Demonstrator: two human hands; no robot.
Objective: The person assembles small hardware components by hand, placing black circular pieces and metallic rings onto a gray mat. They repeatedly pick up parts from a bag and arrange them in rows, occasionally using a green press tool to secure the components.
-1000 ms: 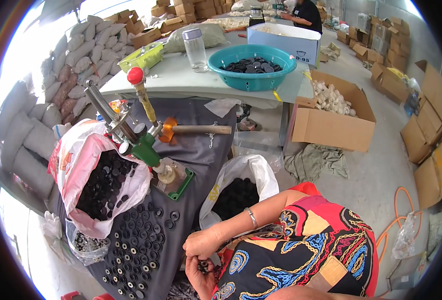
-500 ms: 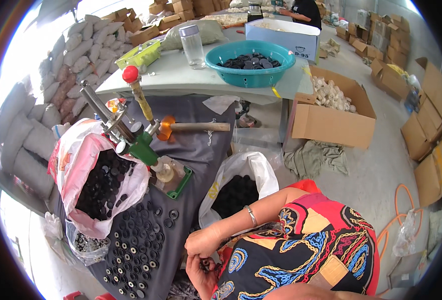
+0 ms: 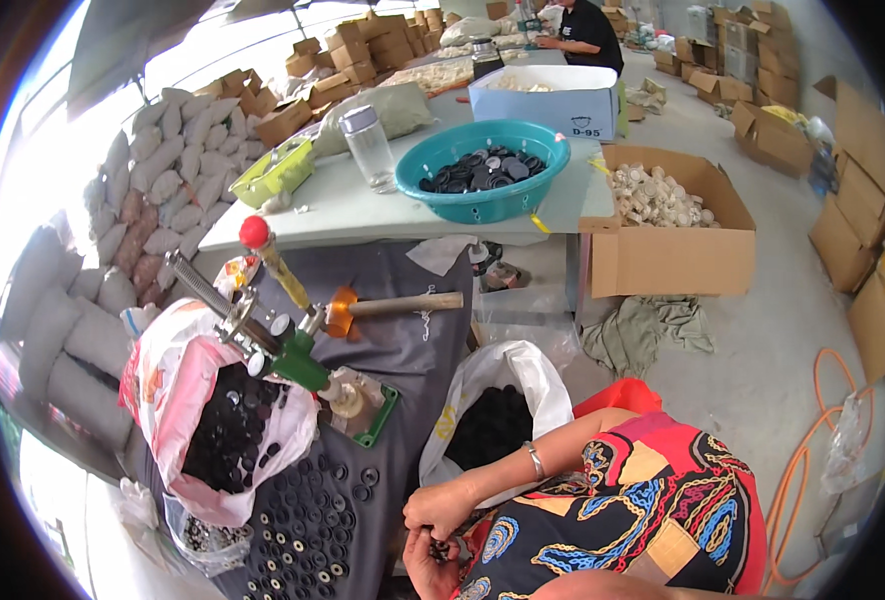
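Note:
My right hand [image 3: 442, 508], with a bracelet on its wrist, is closed, its fingertips pointing down over my left hand [image 3: 429, 568]. What the right fingertips pinch is hidden. Curled below, my left hand holds small dark round pieces [image 3: 447, 550]. Both hands are close together beside the dark cloth [image 3: 403, 275]. Black round caps [image 3: 308, 520] lie on the cloth in loose rows, several with pale rings in them. A green hand press [image 3: 303, 360] with a red-knobbed lever stands behind them, apart from my hands.
An open bag of black discs [image 3: 228, 430] and a clear bag of small parts [image 3: 213, 535] lie left. A white sack of black pieces [image 3: 493, 425] stands beyond my right forearm. A mallet [image 3: 403, 304] lies by the press. A teal basin [image 3: 483, 206] sits on the far table.
The view has tilted up, so the surroundings sit lower and slightly to the right. My hands stay together, still closed. More of a person at the far table shows.

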